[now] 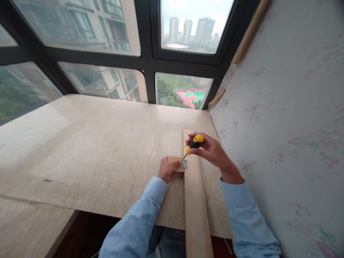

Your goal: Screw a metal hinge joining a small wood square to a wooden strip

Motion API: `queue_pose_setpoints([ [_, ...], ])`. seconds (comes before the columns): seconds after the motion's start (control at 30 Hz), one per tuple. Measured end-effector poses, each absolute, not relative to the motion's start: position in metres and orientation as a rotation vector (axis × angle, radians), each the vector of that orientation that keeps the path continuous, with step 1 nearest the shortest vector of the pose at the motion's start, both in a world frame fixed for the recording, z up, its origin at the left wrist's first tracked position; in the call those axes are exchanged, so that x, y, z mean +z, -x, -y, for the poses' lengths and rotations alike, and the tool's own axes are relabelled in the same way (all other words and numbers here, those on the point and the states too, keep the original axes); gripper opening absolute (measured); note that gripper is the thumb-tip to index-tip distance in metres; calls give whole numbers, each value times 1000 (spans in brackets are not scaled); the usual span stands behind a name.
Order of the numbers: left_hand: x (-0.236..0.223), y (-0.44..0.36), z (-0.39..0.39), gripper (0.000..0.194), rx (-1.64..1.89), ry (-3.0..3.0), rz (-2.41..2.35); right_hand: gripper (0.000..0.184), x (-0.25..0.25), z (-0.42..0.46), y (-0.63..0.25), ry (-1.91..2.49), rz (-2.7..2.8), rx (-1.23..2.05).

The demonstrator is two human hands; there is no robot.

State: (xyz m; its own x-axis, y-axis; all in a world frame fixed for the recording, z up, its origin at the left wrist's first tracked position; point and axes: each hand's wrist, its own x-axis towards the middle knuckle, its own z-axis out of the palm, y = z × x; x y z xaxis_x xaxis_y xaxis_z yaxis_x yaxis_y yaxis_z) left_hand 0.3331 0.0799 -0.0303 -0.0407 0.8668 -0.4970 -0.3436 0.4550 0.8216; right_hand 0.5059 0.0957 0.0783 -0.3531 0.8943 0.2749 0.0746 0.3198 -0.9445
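My right hand (211, 149) is closed around a screwdriver (194, 144) with a yellow and black handle, its tip angled down onto a small metal hinge (184, 164). The hinge lies across the joint between a long wooden plank (195, 200) and a small wooden block (175, 159). My left hand (167, 169) is closed on the small block, pressing it against the plank's left side. Both pieces rest on a large plywood sheet (102, 154).
A wallpapered wall (282, 125) with a flower pattern rises close on the right. Dark-framed windows (145, 64) run along the far side of the sheet. A second wooden surface (27, 225) lies lower at the near left. The plank overhangs the sheet's near edge.
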Motion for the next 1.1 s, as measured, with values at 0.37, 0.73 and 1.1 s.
queue_pose_setpoints([
  [0.37, -29, -332, -79, 43, 1023, -551, -1284, 61, 79, -96, -510, 710, 1583, 1290],
  [0.73, -29, -332, -80, 45, 1030, -563, -1269, 60, 75, -99, -500, 1015, 1716, 765],
  [1.1, -31, -331, -80, 43, 1028, -546, -1249, 52, 85, -93, -504, 921, 1730, 945],
])
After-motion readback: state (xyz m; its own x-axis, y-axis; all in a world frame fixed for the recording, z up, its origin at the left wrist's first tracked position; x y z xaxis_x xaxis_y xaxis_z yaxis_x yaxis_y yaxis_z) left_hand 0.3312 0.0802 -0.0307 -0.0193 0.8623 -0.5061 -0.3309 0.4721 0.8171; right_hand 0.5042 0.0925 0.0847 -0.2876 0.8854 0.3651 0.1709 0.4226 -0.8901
